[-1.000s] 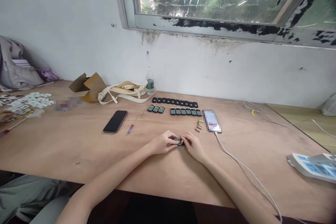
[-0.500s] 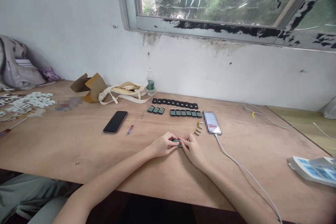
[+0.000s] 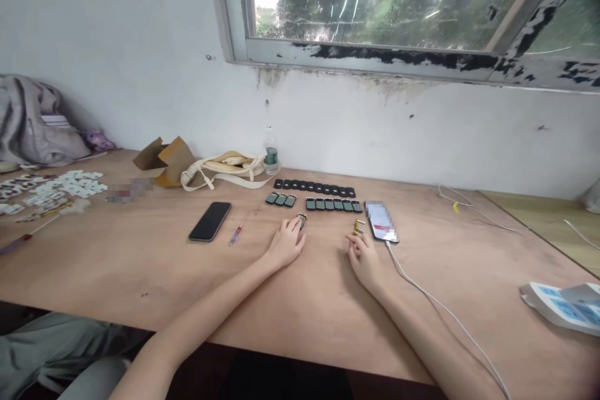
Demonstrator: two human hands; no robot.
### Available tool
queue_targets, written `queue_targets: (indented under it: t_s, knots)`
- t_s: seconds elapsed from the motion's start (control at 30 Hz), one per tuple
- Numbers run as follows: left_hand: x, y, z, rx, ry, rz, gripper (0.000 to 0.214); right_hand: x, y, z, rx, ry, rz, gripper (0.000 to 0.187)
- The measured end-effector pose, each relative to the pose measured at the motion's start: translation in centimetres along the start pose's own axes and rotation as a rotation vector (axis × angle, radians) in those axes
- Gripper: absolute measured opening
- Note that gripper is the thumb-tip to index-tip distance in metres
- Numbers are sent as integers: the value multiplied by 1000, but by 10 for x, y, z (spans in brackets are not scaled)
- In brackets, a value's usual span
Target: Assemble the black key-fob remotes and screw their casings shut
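My left hand (image 3: 287,244) rests on the table with its fingers closed on a small black-cased device with a greenish face (image 3: 302,220); the fingers cover part of it. Over to the right, my right hand (image 3: 364,257) is curled, thumb and fingers drawn together just below small gold batteries (image 3: 359,225). Whatever may be between those fingers is hidden. Beyond the hands lie similar devices: a group of three (image 3: 281,199) at left and a longer row (image 3: 334,204) at right. Behind them runs a row of small black covers (image 3: 314,187).
A dark phone (image 3: 210,221) and a screwdriver (image 3: 238,231) lie to the left. At right are a lit phone (image 3: 382,222) with a white cable (image 3: 434,297) and a power strip (image 3: 562,306). A bottle (image 3: 270,156), cream bag (image 3: 225,169) and cardboard box (image 3: 171,162) stand near the wall.
My hands have parted. The left has carried the device forward and left toward the group of three; the right has moved right to the batteries, covering the nearer ones. The view has shifted slightly.
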State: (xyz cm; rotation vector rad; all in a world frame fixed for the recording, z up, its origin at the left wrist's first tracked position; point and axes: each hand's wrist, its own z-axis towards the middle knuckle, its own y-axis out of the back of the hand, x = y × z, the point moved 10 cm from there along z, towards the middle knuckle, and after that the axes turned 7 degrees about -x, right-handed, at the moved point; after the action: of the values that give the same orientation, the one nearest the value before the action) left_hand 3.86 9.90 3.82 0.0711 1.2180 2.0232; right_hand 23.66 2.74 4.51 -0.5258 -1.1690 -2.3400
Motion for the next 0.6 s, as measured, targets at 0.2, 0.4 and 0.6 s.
queue_targets:
  t_s: [0.2, 0.4, 0.6]
  knots:
    - [10, -12, 24, -15, 26, 87, 47, 0, 16, 4, -35, 71, -166, 26]
    - [25, -23, 41, -15, 101, 160, 48, -1, 15, 4, -29, 82, -191, 24]
    - [31, -27, 53, 4, 137, 181, 48, -7, 12, 2, -65, 67, -233, 24]
